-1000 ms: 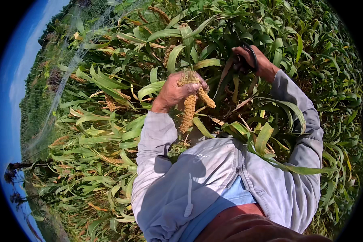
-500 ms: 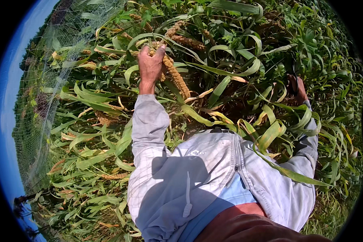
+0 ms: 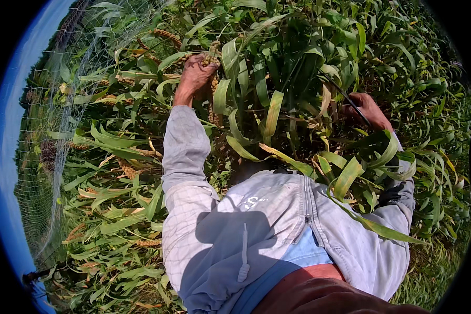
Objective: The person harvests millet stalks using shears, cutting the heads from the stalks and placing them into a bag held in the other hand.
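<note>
My left hand (image 3: 194, 76) reaches up and forward into tall green plants and is closed around a bunch of yellow-brown grain ears (image 3: 212, 86), which hang down beside my wrist among the leaves. My right hand (image 3: 368, 111) is out to the right, gripping a thin dark curved cutting tool (image 3: 345, 97) whose blade points up-left between the leaves. Both arms wear a pale grey hooded jacket (image 3: 256, 225). Broad leaves (image 3: 350, 178) cross over my right forearm and hide part of it.
Dense leafy grain plants surround me on all sides. More brown ears (image 3: 128, 168) hang lower left and at the top (image 3: 165, 35). A thin mesh net (image 3: 63, 120) stretches along the left, with blue sky beyond it.
My left hand has lifted the ears higher and further forward into the plants. My right hand with the tool swung out right, then came back up toward the stalks.
</note>
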A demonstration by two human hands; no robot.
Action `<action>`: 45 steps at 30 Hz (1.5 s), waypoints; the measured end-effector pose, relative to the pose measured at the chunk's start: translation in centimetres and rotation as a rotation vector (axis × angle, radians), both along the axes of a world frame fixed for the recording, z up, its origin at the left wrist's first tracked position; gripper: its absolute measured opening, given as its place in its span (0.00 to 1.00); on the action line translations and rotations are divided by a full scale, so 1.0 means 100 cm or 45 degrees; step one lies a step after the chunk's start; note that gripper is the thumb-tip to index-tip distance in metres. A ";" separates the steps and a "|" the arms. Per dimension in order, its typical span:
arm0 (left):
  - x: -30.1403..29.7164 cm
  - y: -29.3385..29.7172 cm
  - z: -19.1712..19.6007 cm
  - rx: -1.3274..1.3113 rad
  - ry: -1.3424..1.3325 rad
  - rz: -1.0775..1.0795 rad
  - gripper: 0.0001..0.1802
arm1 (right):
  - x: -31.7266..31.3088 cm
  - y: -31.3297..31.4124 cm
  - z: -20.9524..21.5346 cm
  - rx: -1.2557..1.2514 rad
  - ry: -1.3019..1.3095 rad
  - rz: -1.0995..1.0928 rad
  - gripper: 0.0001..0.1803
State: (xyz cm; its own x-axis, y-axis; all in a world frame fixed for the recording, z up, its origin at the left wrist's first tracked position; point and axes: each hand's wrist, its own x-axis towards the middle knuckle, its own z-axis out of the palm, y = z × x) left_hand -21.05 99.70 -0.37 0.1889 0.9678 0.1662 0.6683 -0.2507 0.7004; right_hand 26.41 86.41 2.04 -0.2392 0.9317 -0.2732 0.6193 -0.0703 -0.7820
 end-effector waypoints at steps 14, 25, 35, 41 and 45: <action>0.014 -0.079 0.010 -0.542 -0.629 -0.175 0.13 | -0.216 0.047 0.122 0.509 0.508 0.861 0.16; -0.026 -0.089 -0.006 -0.373 -0.698 -0.047 0.17 | -0.127 0.156 -0.017 0.573 -0.424 0.770 0.19; 0.027 -0.102 0.005 -0.437 -0.693 -0.250 0.14 | -0.140 0.135 0.016 0.172 -0.037 0.856 0.24; 0.031 -0.110 -0.010 -0.443 -0.740 -0.207 0.15 | -0.147 0.138 0.000 0.128 0.076 0.506 0.20; 0.019 -0.117 -0.047 -0.503 -1.460 0.092 0.17 | -0.133 0.173 -0.020 0.850 -0.125 0.842 0.19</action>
State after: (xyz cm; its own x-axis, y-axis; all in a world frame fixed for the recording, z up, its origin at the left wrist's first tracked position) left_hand -19.10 88.05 -5.11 0.0694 0.9918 -0.1069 -0.3855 0.1255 0.9141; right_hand 13.06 103.66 0.06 -0.7794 0.5863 0.2209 0.4385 0.7624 -0.4759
